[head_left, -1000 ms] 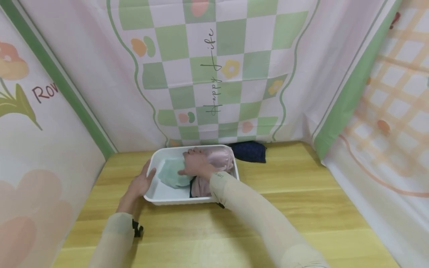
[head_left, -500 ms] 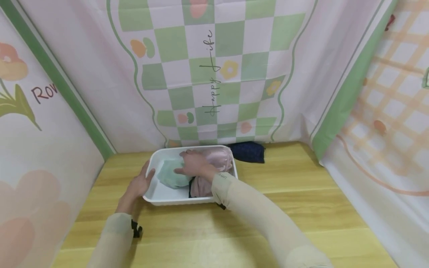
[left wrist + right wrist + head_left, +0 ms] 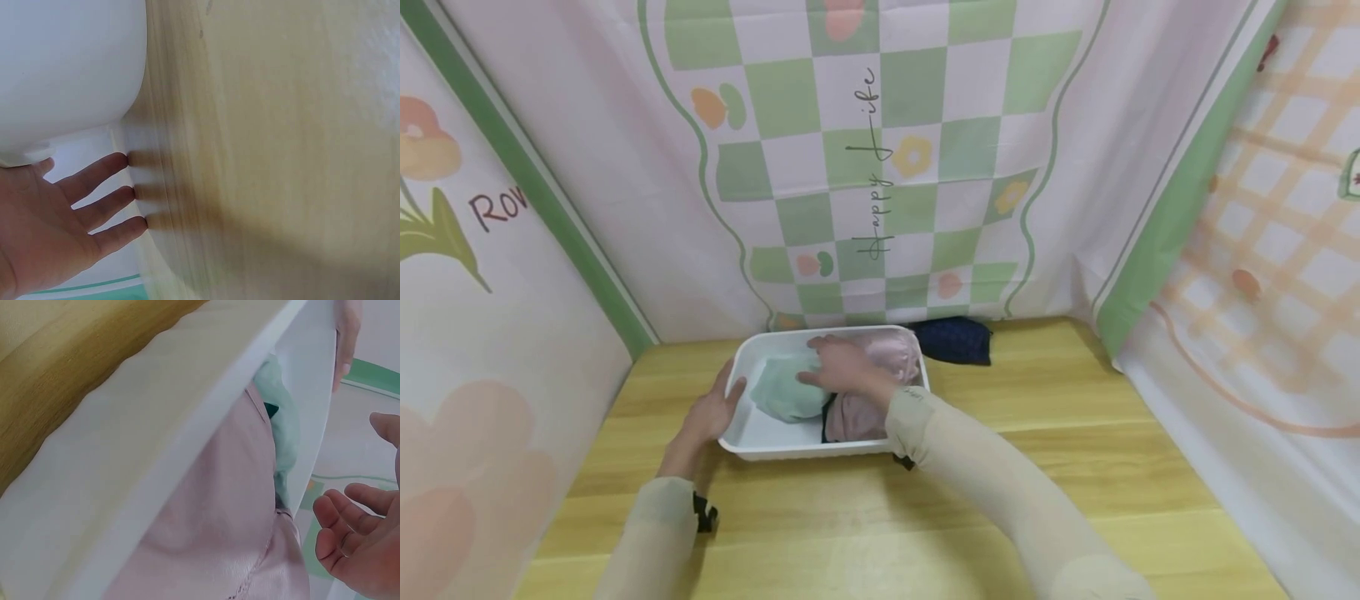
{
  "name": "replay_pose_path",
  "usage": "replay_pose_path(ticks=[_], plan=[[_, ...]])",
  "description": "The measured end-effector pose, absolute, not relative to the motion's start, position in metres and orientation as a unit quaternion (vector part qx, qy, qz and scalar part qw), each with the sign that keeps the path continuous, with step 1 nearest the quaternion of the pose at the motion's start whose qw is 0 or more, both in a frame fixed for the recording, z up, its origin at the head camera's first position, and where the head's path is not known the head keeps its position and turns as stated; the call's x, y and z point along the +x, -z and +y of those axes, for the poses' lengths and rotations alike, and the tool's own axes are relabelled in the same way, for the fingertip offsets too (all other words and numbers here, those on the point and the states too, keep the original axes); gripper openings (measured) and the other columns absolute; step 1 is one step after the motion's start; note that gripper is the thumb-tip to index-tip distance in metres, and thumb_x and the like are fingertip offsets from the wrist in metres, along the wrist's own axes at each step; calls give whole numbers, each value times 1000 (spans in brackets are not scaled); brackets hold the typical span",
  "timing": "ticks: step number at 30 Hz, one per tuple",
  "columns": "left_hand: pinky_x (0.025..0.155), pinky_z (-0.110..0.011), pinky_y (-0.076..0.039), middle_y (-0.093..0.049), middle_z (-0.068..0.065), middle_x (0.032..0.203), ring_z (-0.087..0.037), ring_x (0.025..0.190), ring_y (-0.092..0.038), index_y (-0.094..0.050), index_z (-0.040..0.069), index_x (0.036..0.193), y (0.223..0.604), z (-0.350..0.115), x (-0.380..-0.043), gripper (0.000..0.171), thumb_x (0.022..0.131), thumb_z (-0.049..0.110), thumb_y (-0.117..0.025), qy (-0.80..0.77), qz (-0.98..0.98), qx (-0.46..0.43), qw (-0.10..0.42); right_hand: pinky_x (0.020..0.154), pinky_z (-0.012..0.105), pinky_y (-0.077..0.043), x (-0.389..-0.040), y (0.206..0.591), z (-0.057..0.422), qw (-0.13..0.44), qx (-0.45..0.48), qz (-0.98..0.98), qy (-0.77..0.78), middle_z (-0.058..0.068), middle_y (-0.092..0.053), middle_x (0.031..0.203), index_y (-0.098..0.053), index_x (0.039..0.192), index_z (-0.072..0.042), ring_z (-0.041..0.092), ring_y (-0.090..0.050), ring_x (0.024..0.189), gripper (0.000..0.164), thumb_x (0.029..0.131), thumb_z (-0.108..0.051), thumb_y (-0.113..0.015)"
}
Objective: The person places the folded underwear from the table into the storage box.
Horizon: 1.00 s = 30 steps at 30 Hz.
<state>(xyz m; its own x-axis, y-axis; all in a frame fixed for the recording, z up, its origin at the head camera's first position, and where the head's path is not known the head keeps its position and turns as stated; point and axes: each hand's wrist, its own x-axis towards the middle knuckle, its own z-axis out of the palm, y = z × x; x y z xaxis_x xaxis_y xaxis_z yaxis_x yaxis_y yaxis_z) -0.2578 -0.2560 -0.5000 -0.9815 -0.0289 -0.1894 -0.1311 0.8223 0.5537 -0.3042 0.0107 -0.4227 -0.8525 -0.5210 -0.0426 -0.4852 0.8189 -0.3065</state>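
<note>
A white plastic tray (image 3: pixel 790 452) stands on the table with folded satiny cloths inside. A mint green cloth (image 3: pixel 786 392) lies toward its left; a pink cloth (image 3: pixel 895 354) and a dusky pink cloth (image 3: pixel 853 417) fill its right side. My left hand (image 3: pixel 706 417) holds the tray's left rim, thumb over the edge; in the left wrist view three fingers extend straight past the tray wall (image 3: pixel 69 69). Above the cloths hovers my right hand (image 3: pixel 850 367), its fingers loosely bent and holding nothing, as the right wrist view also shows.
A dark navy cloth (image 3: pixel 955 340) lies on the wooden table (image 3: pixel 1037 450) behind the tray's right corner. Printed curtains (image 3: pixel 865 192) hang along the back and both sides. A black strap piece (image 3: pixel 706 512) shows at my left wrist.
My right hand has lifted off the mint green cloth and shifted slightly right. My left hand stays at the tray's rim, and the cloths lie nearly as before.
</note>
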Motion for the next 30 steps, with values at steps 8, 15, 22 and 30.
replay_pose_path(ticks=[8, 15, 22, 30], plan=[[83, -52, -53, -47, -37, 142, -44, 105, -63, 11, 24, 161, 503, -257, -259, 77, 101, 67, -13, -292, 952, -44, 85, 107, 37, -48, -307, 418, 21, 65, -258, 945, 190, 10, -64, 137, -43, 151, -13, 24, -62, 124, 72, 95, -56, -59], [76, -46, -53, -52, -36, 137, -39, 97, -65, 8, 23, 161, 504, -257, -259, 77, 102, 66, -15, -296, 950, -47, 84, 106, 38, -48, -309, 415, 30, 64, -247, 938, 236, 10, -65, 135, -45, 150, -13, 24, -63, 122, 69, 95, -54, -59], [87, -56, -52, -45, -37, 144, -47, 109, -61, 9, 23, 161, 502, -257, -258, 81, 99, 71, -11, -296, 950, -47, 87, 105, 40, -48, -307, 407, 43, 83, -224, 927, 290, 9, -62, 139, -42, 152, -16, 24, -60, 124, 72, 95, -56, -59], [74, -43, -53, -51, -34, 138, -37, 97, -65, 12, 28, 161, 500, -255, -257, 79, 100, 70, -14, -310, 944, -58, 99, 104, 41, -50, -308, 402, 53, 73, -227, 928, 287, 11, -63, 136, -43, 151, -12, 26, -62, 122, 68, 97, -50, -57]])
